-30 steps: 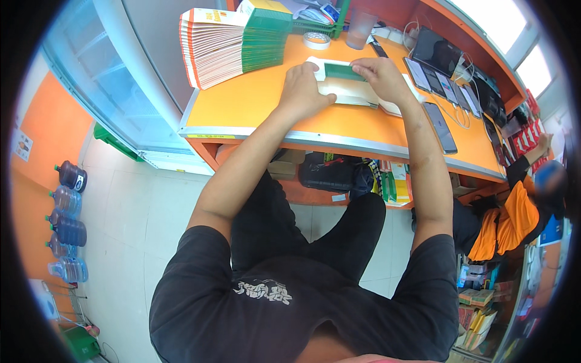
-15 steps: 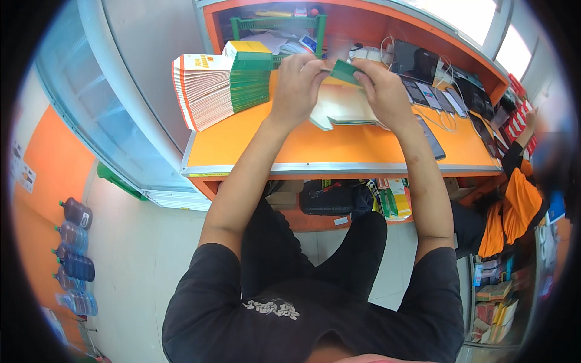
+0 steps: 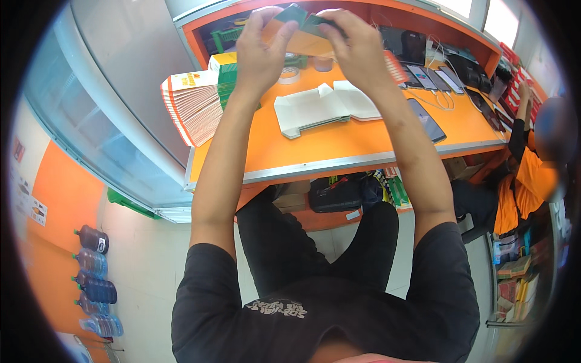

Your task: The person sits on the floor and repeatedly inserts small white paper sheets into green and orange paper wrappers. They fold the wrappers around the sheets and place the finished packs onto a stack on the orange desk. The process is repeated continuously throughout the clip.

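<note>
Both my hands are raised above the far side of the orange tabletop, gripping a green cardboard piece (image 3: pixel 292 14) from its two sides. My left hand (image 3: pixel 261 51) pinches it between thumb and fingers. My right hand (image 3: pixel 356 51) has its thumb and fingers closed on the piece's right part. The piece is tilted, and its lower side is partly hidden. Below the hands lie several flat, white-faced cardboard blanks (image 3: pixel 315 110) with cut flaps. Left of my left forearm, a fanned row of folded white, orange and green cartons (image 3: pixel 195 109) stands on the table.
Two tape rolls (image 3: pixel 289 75) sit behind the blanks. A phone or tablet (image 3: pixel 425 121) lies right of my right forearm, with more phones (image 3: pixel 426 77) and cables beyond. Another person in orange and black (image 3: pixel 521 181) is at the right. Large water bottles (image 3: pixel 94 266) line the left wall.
My hands have risen toward the far side with the green cardboard piece, which has tilted. The blanks below are now more exposed. The whole view has shifted a little.
</note>
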The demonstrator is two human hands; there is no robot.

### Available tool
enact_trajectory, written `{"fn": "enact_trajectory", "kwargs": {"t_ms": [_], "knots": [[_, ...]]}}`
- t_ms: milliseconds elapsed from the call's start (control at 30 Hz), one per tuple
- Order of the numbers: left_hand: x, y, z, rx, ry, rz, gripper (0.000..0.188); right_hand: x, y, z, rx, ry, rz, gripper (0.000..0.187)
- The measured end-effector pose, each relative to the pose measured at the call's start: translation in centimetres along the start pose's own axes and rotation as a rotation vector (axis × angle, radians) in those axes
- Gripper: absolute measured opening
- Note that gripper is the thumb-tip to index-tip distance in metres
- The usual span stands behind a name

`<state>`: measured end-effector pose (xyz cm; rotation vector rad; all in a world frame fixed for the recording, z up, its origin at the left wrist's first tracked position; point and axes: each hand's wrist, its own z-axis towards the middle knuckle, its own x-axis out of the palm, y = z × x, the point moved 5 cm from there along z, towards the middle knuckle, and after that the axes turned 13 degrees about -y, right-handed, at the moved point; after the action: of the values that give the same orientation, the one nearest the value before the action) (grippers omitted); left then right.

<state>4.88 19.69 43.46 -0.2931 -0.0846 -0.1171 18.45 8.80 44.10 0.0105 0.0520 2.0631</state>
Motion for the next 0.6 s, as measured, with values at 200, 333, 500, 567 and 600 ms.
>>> {"fn": "enact_trajectory", "kwargs": {"t_ms": [200,333,500,567,600], "knots": [[-3.8,-12.4,-6.3,-0.011,0.088,-0.147,0.023,-11.4,11.1,-3.5,0.01,0.1,-0.026,0.017],[-4.6,-13.8,-15.7,-0.885,0.242,-0.507,0.027,-14.7,16.2,-9.8,-0.002,0.24,-0.034,0.03],[-5.9,-12.4,-24.3,-0.997,0.455,-0.307,0.02,-13.8,16.2,-17.9,0.259,0.307,-0.042,0.023],[-6.7,-11.6,-26.5,-1.038,0.57,-0.187,0.02,-12.7,15.2,-21.1,0.432,0.329,-0.017,0.018],[-6.6,-10.9,-27.5,-1.067,0.621,-0.174,0.022,-12.2,14.6,-22.7,0.533,0.312,-0.002,0.015]]}}
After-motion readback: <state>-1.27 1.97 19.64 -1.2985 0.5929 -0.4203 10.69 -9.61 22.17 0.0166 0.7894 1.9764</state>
